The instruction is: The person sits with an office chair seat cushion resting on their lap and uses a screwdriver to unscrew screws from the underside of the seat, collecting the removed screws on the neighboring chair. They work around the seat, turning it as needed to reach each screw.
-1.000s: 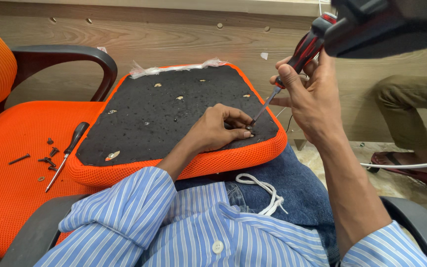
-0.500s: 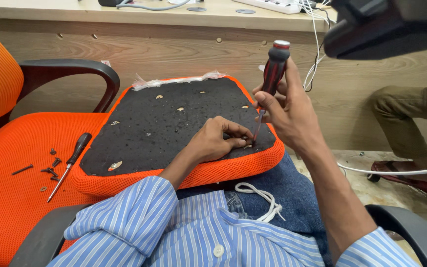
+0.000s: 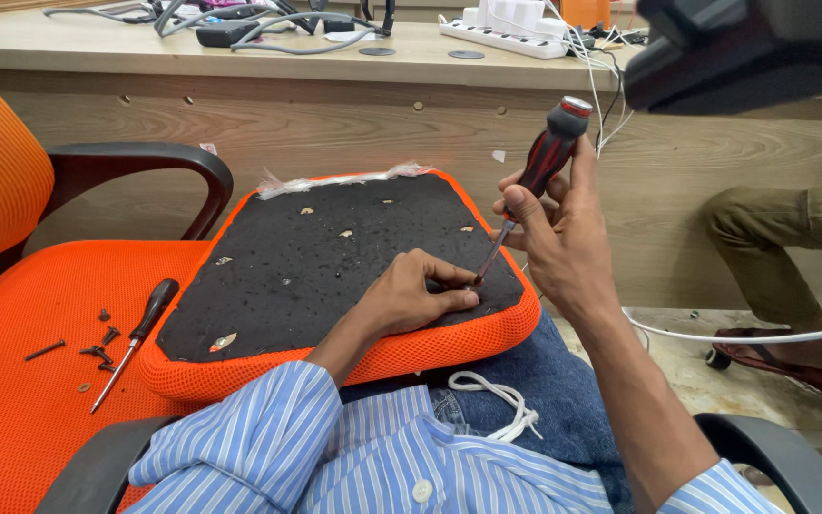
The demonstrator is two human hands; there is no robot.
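At the centre of the head view, an upturned orange seat cushion (image 3: 354,362) rests across the person's lap, its black underside panel (image 3: 335,257) facing up.

1. Right hand (image 3: 558,243): fingers curled tight around the lower grip of a red-and-black screwdriver (image 3: 546,162). The handle tilts toward 1 o'clock; the shaft runs down toward 7 o'clock, and the tip meets the black panel near its 4 o'clock corner.
2. Left hand (image 3: 411,300): lies palm-down on the panel, fingers bent and gathered at the screwdriver tip. Fingertips pinch at the tip; whatever lies between them is too small to tell.
3. Hand spacing: the two hands sit near each other, joined only by the tool shaft.

Surroundings:
- At 9 o'clock from the cushion, a second screwdriver (image 3: 135,333) with a black handle lies on the mesh seat of an orange chair (image 3: 11,400), just beside several loose dark screws (image 3: 97,347).
- A strip of clear plastic wrap (image 3: 335,178) bunches along the cushion's 12 o'clock edge.
- A white drawstring (image 3: 497,405) lies on the blue jeans at 5 o'clock.
- At 12 o'clock, a wooden desk (image 3: 335,105) carries a white power strip (image 3: 511,33) and dark cables.
- At 3 o'clock, another person's leg (image 3: 782,247) in olive trousers is visible.
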